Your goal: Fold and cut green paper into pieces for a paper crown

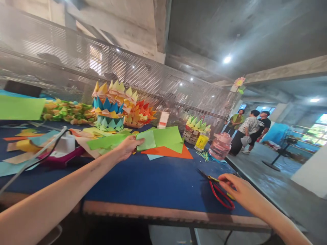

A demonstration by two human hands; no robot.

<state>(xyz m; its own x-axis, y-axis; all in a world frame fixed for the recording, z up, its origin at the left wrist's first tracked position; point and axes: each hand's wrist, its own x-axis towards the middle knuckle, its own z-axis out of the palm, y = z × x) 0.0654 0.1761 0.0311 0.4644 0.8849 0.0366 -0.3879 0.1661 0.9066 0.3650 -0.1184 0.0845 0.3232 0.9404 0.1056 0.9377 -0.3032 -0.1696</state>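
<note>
My left hand [129, 147] is closed on the near edge of a light green paper piece [146, 140] above the blue tabletop. Behind it lie a brighter green sheet [168, 136] and an orange sheet [170, 151], overlapping a bit of pale blue paper. At the right, my right hand [233, 185] has its thumb and fingertips closed around the middle of a pair of scissors [221, 197]. The scissors have dark blades pointing away to the left and red loop handles. A slim yellow part shows beside the handles, partly hidden by the fingers.
Folded-paper crowns [109, 112] stand at the back, with loose coloured paper and a white cable [46, 146] at left. A yellow-labelled bottle [201, 140] and a pink-tinted jug [220, 146] stand near the right edge. Several people [247, 127] stand beyond.
</note>
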